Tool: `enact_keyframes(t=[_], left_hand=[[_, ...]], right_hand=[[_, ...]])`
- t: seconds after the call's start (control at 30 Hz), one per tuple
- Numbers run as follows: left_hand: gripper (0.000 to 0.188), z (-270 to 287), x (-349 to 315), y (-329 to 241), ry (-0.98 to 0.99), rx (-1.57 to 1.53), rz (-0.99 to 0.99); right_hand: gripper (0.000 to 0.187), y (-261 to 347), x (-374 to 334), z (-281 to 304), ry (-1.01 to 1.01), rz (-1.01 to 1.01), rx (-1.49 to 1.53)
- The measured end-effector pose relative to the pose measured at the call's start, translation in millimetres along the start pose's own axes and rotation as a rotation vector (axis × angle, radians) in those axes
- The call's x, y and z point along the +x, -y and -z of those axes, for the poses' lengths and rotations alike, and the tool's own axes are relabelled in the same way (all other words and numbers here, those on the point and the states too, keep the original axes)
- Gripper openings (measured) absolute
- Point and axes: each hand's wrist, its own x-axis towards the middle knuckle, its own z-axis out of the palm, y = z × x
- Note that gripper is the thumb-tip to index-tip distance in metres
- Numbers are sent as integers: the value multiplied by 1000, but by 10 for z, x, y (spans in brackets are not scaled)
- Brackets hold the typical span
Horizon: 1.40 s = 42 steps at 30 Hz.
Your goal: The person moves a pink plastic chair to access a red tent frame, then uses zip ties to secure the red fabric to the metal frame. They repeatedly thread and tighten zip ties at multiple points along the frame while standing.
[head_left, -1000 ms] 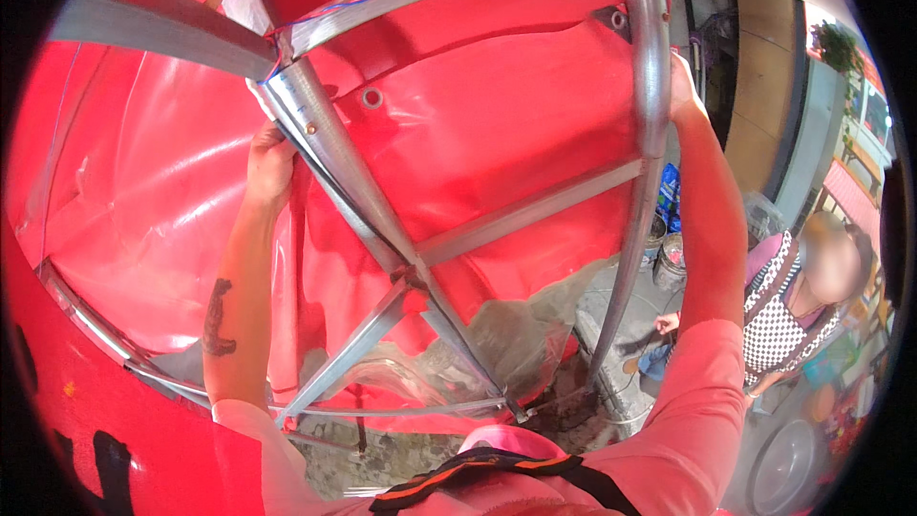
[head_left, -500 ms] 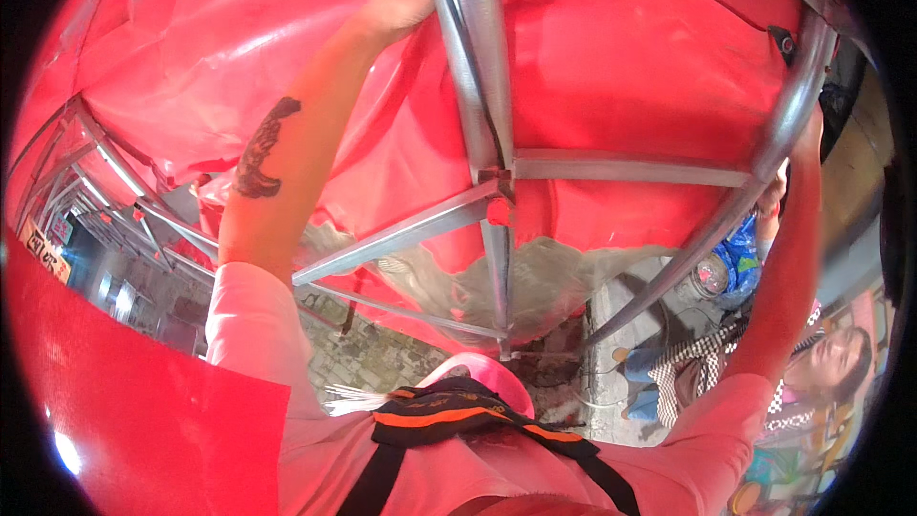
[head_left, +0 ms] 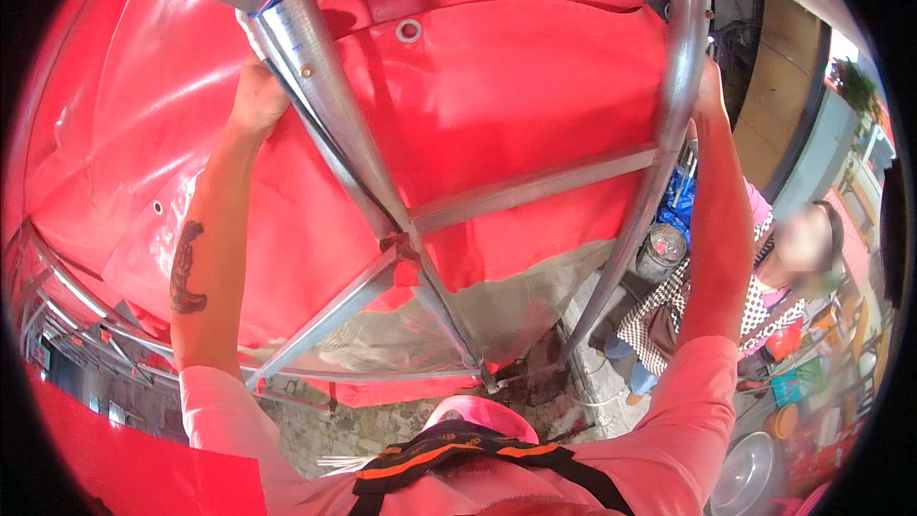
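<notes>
Overhead: my left hand (head_left: 256, 96) presses the red tarpaulin sheet (head_left: 497, 105) beside the slanted galvanised steel strut (head_left: 334, 124); my right hand (head_left: 705, 96) wraps the curved steel post (head_left: 673, 105), nearer its length.

metal frame (head_left: 535, 186) — carrier | red tarp (head_left: 506, 86) draped directly on it

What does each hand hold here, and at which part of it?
The left hand presses on the red tarp beside the metal frame's slanted bar. The right hand is at the frame's right upright tube; whether it grips cannot be told.
</notes>
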Motion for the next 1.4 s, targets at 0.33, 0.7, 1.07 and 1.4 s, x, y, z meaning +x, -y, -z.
enact_keyframes(t=[0.33,0.7,1.07,1.4], left_hand=[[64,-124,159,-250,385,19,-334],[28,522,-729,-1118,216,797,-43],[32,470,-8,-1166,145,774,-207],[33,592,-230,-1212,169,697,-128]], right_hand=[[27,331,-254,-29,-507,321,-374],[39,686,-300,205,-684,665,-938],[37,1124,-624,24,-687,684,-917],[49,1292,-692,-463,-715,457,-1417]])
